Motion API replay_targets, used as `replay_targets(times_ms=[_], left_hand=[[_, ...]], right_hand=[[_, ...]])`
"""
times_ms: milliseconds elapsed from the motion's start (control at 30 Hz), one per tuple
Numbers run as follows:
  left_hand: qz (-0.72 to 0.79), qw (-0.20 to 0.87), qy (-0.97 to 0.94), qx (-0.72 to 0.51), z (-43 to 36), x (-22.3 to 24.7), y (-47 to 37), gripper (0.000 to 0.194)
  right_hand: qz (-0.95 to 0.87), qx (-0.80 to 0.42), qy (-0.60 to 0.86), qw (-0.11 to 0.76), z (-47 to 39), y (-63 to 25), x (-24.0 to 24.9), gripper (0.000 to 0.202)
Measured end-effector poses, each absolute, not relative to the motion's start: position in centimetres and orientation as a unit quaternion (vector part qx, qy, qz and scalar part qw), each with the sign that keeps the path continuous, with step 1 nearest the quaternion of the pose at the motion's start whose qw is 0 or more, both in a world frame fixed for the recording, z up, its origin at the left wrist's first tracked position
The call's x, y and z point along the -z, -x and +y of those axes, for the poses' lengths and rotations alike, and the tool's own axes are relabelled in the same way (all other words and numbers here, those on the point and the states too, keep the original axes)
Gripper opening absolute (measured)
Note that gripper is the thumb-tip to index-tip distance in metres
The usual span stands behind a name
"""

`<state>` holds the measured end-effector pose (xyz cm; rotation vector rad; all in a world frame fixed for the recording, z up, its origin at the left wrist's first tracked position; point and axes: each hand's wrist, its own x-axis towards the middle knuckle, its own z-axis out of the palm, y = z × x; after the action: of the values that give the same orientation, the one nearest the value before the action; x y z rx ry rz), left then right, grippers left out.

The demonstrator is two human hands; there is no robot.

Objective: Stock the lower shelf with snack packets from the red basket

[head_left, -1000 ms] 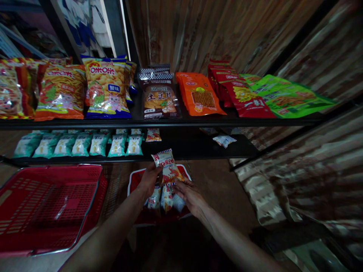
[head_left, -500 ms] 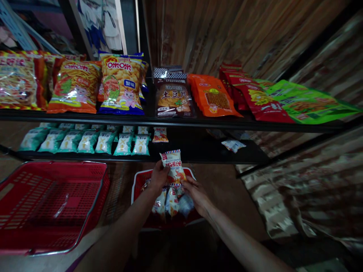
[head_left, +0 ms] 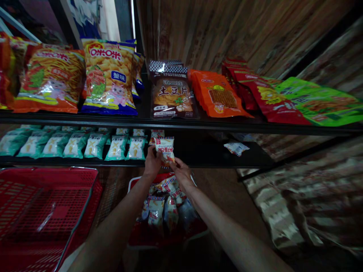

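Note:
A small white and orange snack packet (head_left: 166,151) is held upright between my two hands at the front edge of the lower shelf (head_left: 204,155). My left hand (head_left: 152,161) pinches its left side, and my right hand (head_left: 182,172) grips its lower right corner. Just behind it, a similar packet (head_left: 157,133) sits on the shelf, partly hidden. Rows of teal and white packets (head_left: 116,147) stand to the left. Below my hands, a red basket (head_left: 181,241) with a white rim holds several similar packets (head_left: 155,211).
The upper shelf edge (head_left: 170,124) runs close above my hands, bearing large snack bags (head_left: 109,81), brown bags (head_left: 172,94) and orange bags (head_left: 219,96). A loose packet (head_left: 236,148) lies on the lower shelf at right. Another red basket (head_left: 59,211) is at left.
Both hands have carried the packet up and forward from above the basket to the lower shelf's edge. The view has shifted closer to the shelves.

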<state>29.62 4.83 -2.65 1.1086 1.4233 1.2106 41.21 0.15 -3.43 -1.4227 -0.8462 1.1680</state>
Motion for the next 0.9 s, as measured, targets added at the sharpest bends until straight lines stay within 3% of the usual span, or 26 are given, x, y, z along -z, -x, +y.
replay_targets(times_ms=[133,333,633,900], left_hand=[[0.588,0.391,-0.53,-0.469,6.2,2.8,-29.4,0.037],[0.59,0.335,-0.583,-0.447,7.3,3.0,-29.2,0.059],[0.566,0.258,-0.644,-0.445,8.6,4.9,-29.1,0.058],[0.569,0.216,-0.655,-0.447,9.5,6.6,-29.0,0.052]], right_hand=[[-0.346,-0.474,0.578,0.566,2.8,-40.1,4.7,0.047],[-0.349,-0.455,0.588,0.571,5.5,-39.5,6.6,0.052],[-0.461,-0.331,0.693,0.444,6.4,-40.0,7.7,0.03],[-0.494,-0.291,0.724,0.384,7.0,-39.9,7.5,0.029]])
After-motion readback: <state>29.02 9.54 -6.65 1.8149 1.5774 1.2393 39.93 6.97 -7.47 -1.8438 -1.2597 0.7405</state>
